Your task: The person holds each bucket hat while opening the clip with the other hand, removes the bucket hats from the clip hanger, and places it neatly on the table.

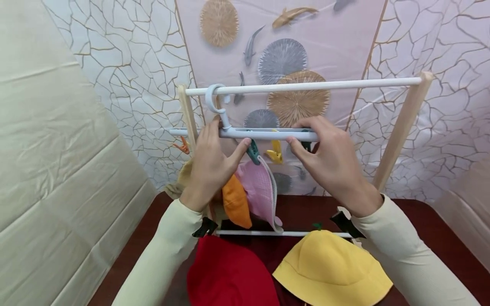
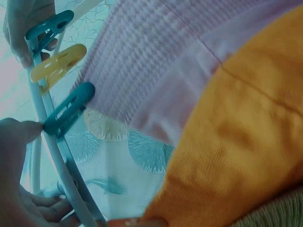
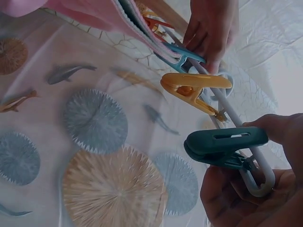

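Two hands hold one pale blue-grey plastic hanger (image 1: 264,135). The fingers of the left hand (image 1: 214,163) pinch its bar close to the hook, and the fingers of the right hand (image 1: 333,157) pinch its right end. The curved plastic hook (image 1: 209,97) goes around the white round rod (image 1: 306,86), near the left wooden post (image 1: 187,110). One teal-green plastic clip (image 1: 253,152) bites the brim of a pink fabric hat (image 1: 260,189); a yellow plastic clip (image 1: 274,153) bites nothing.

I judge that the hook could come off the rod if the hands lift unevenly. The left thumb is just beside the teal-green clip, so pressure there could loosen the pink hat. The hanger's left end reaches past the left post, and a push that way may knock the wood. An orange fabric hat (image 1: 235,202) hangs close to the pink one; I cannot tell which clip carries it. To the right, much of the rod is free up to the right wooden post (image 1: 400,127).
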Available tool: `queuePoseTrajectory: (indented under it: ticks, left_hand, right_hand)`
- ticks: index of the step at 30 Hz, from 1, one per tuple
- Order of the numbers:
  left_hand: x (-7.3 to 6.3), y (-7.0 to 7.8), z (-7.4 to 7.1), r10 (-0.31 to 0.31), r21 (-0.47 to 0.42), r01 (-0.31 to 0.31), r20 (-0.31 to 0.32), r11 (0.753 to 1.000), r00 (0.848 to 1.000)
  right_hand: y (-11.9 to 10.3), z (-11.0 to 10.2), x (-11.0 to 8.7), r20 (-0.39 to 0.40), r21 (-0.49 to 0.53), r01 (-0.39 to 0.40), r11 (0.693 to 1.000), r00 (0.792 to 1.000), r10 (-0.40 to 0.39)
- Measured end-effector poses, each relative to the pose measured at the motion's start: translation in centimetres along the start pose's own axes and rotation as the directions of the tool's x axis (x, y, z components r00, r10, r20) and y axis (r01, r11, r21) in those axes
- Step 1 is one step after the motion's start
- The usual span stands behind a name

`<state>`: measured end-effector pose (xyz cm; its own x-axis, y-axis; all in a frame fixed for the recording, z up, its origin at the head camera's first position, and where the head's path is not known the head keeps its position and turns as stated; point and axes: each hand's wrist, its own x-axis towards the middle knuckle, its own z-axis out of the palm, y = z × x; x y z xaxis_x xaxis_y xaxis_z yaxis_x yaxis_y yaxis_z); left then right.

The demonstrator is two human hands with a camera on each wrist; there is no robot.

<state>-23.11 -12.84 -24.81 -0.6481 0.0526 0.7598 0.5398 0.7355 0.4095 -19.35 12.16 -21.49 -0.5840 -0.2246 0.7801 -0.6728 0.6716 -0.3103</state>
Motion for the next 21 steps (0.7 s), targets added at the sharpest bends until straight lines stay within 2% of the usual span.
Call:
queuePoseTrajectory:
  ticks: [4, 10, 16, 21]
  left_hand:
    - [0.2, -0.3, 0.4, 0.062, 0.027, -0.063, 0.038, 0.998, 0.997]
    - [0.7, -1.5, 0.3, 0.158, 0.08, -0.164, 0.08, 0.983, 0.984]
    - [1.0, -2.2, 0.1, 0.184, 0.12, -0.199, 0.123, 0.973, 0.975]
    - [1.1, -2.4, 0.2, 0.197, 0.138, -0.221, 0.165, 0.966, 0.966]
  right_hand:
    - [1.1, -0.6, -0.7, -0.016, 0.015, -0.029, 0.999, 0.999, 0.029]
    - [2.4, -1.7, -1.0, -0.015, 0.041, -0.084, 0.996, 0.996, 0.085]
    - [3.6, -2.7, -0.8, 0.005, 0.047, -0.15, 0.988, 0.989, 0.15]
    - [5.1, -3.6, -0.5, 0.042, -0.029, -0.173, 0.984, 0.984, 0.175]
